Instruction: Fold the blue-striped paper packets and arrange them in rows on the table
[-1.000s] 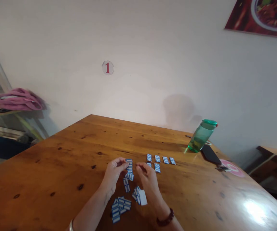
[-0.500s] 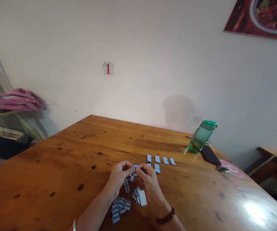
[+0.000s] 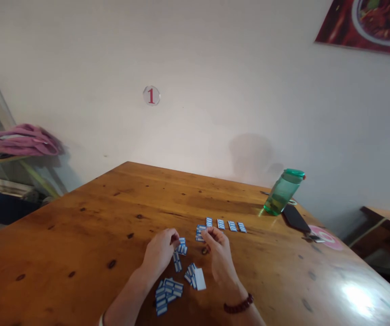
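My right hand [image 3: 219,249] pinches a small blue-and-white label strip [image 3: 200,232] between thumb and fingers, just left of a row of similar label pieces [image 3: 221,224]. On the left, the fingers of my left hand [image 3: 161,248] are drawn together beside more blue-bordered labels [image 3: 182,249]; whether they grip one of these is unclear. Between my forearms lie a loose heap of labels [image 3: 168,292] and a small fan of them [image 3: 190,275] with a plain white piece [image 3: 200,279] on its right side. The right hand hides part of the table behind it.
A green bottle [image 3: 283,192] stands at the back right of the wooden table [image 3: 96,226]. Near it lie a dark phone-like slab [image 3: 296,218], keys [image 3: 312,237] and a pink disc [image 3: 329,237]. A wall closes off the far side.
My hands have moved apart from their shared hold. The right one has carried a label strip slightly right, toward the laid-out row, while the left has drawn back a little to the left.
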The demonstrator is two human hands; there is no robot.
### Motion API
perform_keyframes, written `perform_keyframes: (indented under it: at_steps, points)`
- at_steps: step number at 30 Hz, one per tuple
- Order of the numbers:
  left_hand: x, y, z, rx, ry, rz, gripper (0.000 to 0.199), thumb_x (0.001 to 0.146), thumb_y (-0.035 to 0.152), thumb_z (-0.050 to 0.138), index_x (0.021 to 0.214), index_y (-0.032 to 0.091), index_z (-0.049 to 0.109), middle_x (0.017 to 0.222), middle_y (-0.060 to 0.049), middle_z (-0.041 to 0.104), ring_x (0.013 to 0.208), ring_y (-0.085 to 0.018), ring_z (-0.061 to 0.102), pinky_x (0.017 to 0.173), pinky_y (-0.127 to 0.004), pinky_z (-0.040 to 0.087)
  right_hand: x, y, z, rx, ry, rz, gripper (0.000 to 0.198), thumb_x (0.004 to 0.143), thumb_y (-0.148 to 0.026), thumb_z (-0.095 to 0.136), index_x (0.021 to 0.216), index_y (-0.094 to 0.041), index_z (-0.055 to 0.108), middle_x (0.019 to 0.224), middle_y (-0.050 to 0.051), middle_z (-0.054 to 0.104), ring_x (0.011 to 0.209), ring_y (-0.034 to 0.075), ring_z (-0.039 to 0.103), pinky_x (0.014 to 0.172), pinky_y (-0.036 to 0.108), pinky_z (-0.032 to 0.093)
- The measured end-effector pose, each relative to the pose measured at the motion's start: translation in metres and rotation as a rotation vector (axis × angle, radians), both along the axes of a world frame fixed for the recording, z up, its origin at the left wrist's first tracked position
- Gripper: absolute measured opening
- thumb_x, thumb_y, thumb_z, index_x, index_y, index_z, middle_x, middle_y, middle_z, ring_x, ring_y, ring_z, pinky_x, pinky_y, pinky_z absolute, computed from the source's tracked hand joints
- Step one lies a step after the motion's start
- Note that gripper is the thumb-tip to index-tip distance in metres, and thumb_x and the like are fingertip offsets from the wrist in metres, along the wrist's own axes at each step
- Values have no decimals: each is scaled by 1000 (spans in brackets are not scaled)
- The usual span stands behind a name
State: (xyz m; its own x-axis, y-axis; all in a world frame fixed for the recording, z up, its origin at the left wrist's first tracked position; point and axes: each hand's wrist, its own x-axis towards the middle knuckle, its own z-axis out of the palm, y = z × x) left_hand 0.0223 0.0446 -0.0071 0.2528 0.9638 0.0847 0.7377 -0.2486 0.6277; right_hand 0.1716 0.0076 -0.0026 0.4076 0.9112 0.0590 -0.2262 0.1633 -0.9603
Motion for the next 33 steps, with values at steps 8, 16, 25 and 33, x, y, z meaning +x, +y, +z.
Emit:
perform_keyframes:
  at_steps: [8, 16, 25, 33]
  points:
    - [-5, 4, -3, 23, 32, 7, 12, 75, 19, 48, 77, 22, 59, 82, -1, 65, 80, -15, 57, 66, -23, 36, 3, -1, 1, -3, 14, 28, 24, 58, -35, 70, 57, -16, 57, 50, -5, 46, 45, 6, 35, 39, 18, 26]
    - [6, 13, -5, 82, 98, -44, 19, 77, 19, 47, 92, 22, 59, 89, -2, 63, 84, -14, 56, 73, -22, 36, 7, 0, 4, -18, 167, 69, 22, 52, -29, 73, 55, -17, 55, 49, -6, 48, 42, 5, 34, 38, 18, 23]
    - [16, 16, 0, 43, 178, -95, 13, 67, 14, 50, 70, 22, 60, 74, 1, 56, 74, -16, 55, 64, -25, 35, 10, -1, 8, 6, 147, 67, 23, 53, -31, 73, 55, -16, 55, 49, -6, 48, 41, 5, 32, 38, 19, 19]
    - [20, 26, -3, -29, -82, -47, 14, 59, 4, 49, 56, 18, 51, 60, 2, 53, 69, -16, 54, 65, -27, 36, 12, 0, 5, 17, 176, 89, 19, 56, -29, 72, 57, -17, 57, 50, -6, 49, 43, 5, 34, 40, 18, 21]
